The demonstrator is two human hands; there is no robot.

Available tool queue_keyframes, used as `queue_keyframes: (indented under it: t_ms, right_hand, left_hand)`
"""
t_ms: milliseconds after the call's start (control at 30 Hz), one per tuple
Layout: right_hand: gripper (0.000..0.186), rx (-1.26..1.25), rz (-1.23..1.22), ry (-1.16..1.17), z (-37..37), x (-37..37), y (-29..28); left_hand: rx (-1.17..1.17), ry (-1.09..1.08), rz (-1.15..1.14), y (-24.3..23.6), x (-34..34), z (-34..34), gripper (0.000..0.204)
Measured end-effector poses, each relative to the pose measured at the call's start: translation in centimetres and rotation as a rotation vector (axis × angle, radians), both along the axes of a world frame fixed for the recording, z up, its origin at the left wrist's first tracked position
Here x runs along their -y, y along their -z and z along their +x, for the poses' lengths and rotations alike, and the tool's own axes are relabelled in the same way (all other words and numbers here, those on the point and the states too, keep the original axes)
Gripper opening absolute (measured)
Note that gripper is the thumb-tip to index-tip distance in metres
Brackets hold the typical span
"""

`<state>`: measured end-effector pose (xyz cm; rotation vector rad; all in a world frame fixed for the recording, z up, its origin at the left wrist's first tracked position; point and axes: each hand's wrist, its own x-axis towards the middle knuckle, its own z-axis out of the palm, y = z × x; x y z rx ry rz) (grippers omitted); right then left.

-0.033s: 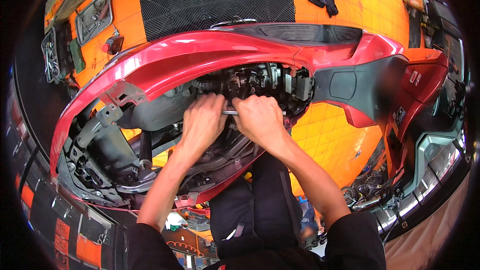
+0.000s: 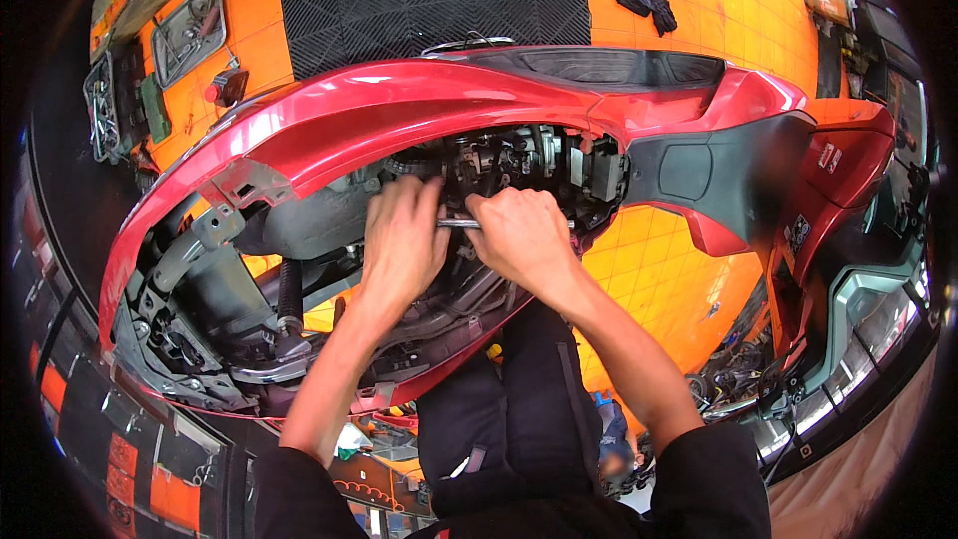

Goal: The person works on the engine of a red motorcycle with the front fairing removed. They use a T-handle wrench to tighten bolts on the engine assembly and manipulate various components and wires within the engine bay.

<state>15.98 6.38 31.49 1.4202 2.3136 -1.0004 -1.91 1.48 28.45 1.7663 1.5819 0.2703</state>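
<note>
Both my hands are over the exposed workings [image 2: 499,155] of a scooter lying lengthwise in front of me, its red side panel [image 2: 329,110] arching beyond them. My right hand [image 2: 524,235] is closed around a silver metal bar [image 2: 459,224], which shows on both sides of the fist. It looks like a wrench handle; its working end is hidden. At the bar's left end, my left hand [image 2: 404,235] has its fingers apart and stretched forward, their tips blurred. Whether it touches the bar is hard to see.
The dark seat [image 2: 679,170] and red front bodywork [image 2: 838,160] extend right. A black ribbed mat [image 2: 429,0] lies on the orange floor beyond. Metal tool trays [image 2: 190,35] are at far left, and a crumpled black cloth [image 2: 644,5] lies at far right. Another person [image 2: 616,439] shows low behind.
My left hand has shifted slightly, and its fingers are more spread and stretched forward. The left end of the bar has moved a little left. My right hand keeps its grip.
</note>
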Motion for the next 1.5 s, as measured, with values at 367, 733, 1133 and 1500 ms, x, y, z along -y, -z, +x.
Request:
queue_keyframes:
  t_ms: [367, 733, 1133, 1500]
  right_hand:
    - [0.029, -0.091, -0.325, 0.0, 0.7, -1.6, -0.7]
    - [0.025, -0.164, -0.082, 0.101, 0.2, 1.4, 0.4]
    - [0.025, -0.141, -0.077, 0.191, -0.2, 2.0, 0.4]
    - [0.023, -0.109, -0.103, 0.344, -0.9, 2.4, -0.1]
  left_hand:
    - [1.462, -1.553, -0.64, 0.3, 0.1, 8.2, 0.045]
    - [1.507, -1.138, -0.629, 4.5, 1.2, 6.8, 0.059]
    - [1.5, -1.08, -0.673, 4.9, 0.8, 6.2, 0.059]
    - [1.317, -0.999, -0.759, 3.7, -0.5, 5.7, 0.056]
